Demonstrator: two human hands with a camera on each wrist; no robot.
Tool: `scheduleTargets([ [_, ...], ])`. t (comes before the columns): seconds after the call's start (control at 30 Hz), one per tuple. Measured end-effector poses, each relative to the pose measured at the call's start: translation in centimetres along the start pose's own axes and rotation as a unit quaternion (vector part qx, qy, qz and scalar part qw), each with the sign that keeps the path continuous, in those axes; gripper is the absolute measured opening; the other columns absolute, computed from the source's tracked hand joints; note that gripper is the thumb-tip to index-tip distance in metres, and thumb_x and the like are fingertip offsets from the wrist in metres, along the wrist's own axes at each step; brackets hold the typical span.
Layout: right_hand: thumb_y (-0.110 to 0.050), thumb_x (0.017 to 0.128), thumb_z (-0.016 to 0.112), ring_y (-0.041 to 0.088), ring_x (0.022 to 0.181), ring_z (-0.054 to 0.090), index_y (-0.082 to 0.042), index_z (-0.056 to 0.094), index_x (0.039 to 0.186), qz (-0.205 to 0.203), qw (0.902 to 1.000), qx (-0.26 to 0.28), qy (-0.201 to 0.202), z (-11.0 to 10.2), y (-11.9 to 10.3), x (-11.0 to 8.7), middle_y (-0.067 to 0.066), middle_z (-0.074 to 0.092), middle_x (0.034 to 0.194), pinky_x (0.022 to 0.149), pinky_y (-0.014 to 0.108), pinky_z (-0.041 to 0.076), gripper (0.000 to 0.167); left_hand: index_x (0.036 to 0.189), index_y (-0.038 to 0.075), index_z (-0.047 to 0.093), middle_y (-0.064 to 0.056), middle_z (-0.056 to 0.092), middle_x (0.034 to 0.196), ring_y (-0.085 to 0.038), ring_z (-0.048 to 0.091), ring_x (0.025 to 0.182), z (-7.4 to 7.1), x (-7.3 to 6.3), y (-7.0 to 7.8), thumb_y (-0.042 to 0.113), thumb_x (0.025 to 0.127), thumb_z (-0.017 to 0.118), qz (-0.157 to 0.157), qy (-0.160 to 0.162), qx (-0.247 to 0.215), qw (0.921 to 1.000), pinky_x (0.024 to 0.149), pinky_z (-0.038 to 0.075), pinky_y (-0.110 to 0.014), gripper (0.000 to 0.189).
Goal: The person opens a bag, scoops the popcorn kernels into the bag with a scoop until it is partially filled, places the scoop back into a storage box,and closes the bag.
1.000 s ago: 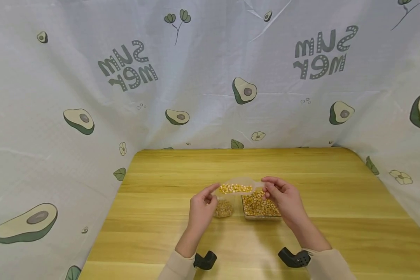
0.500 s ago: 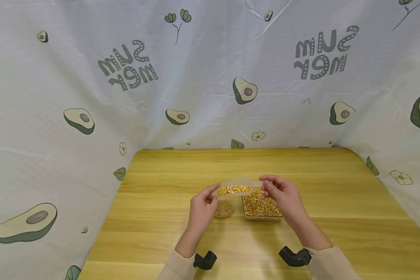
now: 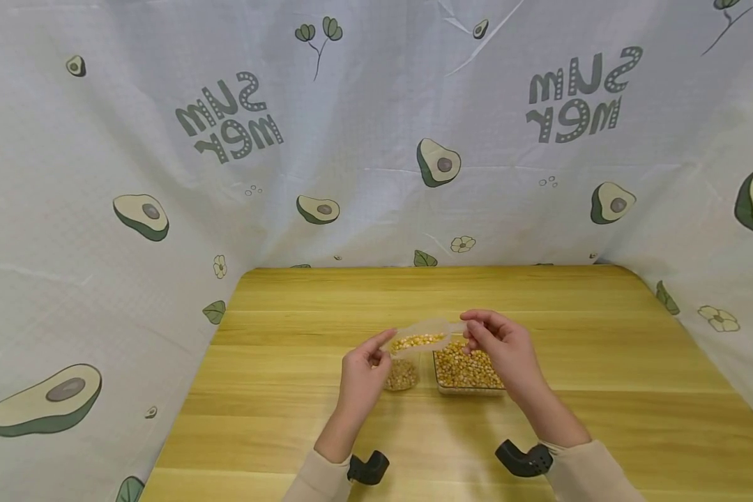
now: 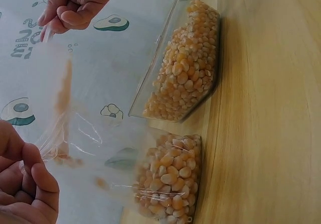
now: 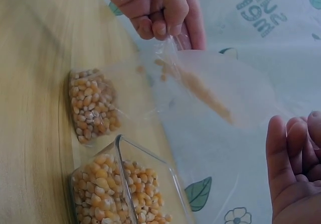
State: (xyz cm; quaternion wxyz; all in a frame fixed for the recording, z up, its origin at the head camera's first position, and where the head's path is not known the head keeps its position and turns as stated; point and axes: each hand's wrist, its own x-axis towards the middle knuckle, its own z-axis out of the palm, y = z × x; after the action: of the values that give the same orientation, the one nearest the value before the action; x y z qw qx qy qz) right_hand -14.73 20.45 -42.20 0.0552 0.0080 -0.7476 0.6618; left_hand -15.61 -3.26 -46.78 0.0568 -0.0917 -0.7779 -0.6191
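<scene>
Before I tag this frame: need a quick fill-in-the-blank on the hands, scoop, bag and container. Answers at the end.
1. The right hand pinches the scoop by its ____.
2. The left hand pinches the clear bag, whose main pile of kernels lies at its ____.
3. In the head view, the rectangular container stands to the ____ of the bag.

Missing words: handle; bottom; right.

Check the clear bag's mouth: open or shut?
Open: the scoop reaches into the bag, and loose kernels blur in midair inside, left wrist view.
</scene>
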Motion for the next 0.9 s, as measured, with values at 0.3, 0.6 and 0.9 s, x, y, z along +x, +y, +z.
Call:
scheduleTargets([
  [0.3, -0.022, 0.100, 0.060, 0.011, 0.071, 0.063, 0.000, 0.065, 0.115, -0.013, 0.9999, 0.010, 0.004, 0.21, -0.20, 0.05, 0.000, 0.062, 0.085, 0.068, 0.028, 0.060, 0.027, 0.124, 0.013, 0.072, -0.010, 0.075, 0.104, -0.005, 0.048, 0.061, 0.03, -0.01, 0.00, -0.004, 0.091, 0.054, 0.007, -0.001, -0.002, 1.0000, 0.044, 0.028, -0.013, 0.042],
  [0.6, -0.021, 0.101, 0.060, 0.011, 0.071, 0.062, 0.002, 0.065, 0.117, -0.019, 0.9998, 0.009, 0.006, 0.29, -0.17, 0.01, -0.001, 0.062, 0.086, 0.068, 0.028, 0.060, 0.028, 0.126, 0.014, 0.071, -0.009, 0.075, 0.108, -0.004, 0.046, 0.058, 0.05, -0.06, 0.02, -0.004, 0.092, 0.053, 0.003, -0.002, -0.009, 1.0000, 0.044, 0.028, -0.013, 0.042],
  [0.9, -0.017, 0.100, 0.060, 0.010, 0.071, 0.064, 0.004, 0.064, 0.120, -0.024, 0.9993, -0.025, 0.009, 0.12, 0.20, -0.16, -0.001, 0.067, 0.088, 0.069, 0.028, 0.061, 0.029, 0.125, 0.016, 0.072, -0.008, 0.075, 0.104, -0.004, 0.048, 0.059, -0.08, -0.07, 0.14, -0.005, 0.091, 0.054, -0.001, 0.001, -0.006, 1.0000, 0.044, 0.029, -0.013, 0.043],
])
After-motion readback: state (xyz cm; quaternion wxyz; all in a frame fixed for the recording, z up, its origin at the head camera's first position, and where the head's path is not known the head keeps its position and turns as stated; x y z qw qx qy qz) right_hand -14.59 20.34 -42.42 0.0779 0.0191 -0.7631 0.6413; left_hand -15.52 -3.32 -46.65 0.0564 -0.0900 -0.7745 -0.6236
